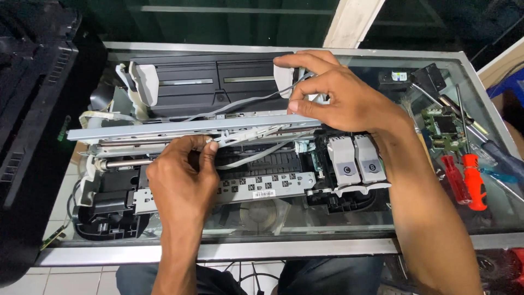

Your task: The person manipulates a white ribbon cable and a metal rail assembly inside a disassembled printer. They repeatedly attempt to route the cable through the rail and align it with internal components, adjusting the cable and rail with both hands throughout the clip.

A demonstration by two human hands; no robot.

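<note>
One opened printer [218,136], two grey ink cartridges [355,159], two red-handled screwdrivers [474,180], one green circuit board [443,131].

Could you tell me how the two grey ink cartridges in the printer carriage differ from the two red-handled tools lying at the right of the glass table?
The ink cartridges are grey and blocky; the red-handled tools are bright red-orange and slim. The cartridges sit seated in the printer's carriage, beside the right hand; the tools lie loose on the glass table, away from both hands. Each pair lies side by side.

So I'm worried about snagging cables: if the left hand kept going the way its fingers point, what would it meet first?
Probably the flat white ribbon cable right at the left hand's fingertips, then the long metal rail; depth is unclear.
</note>
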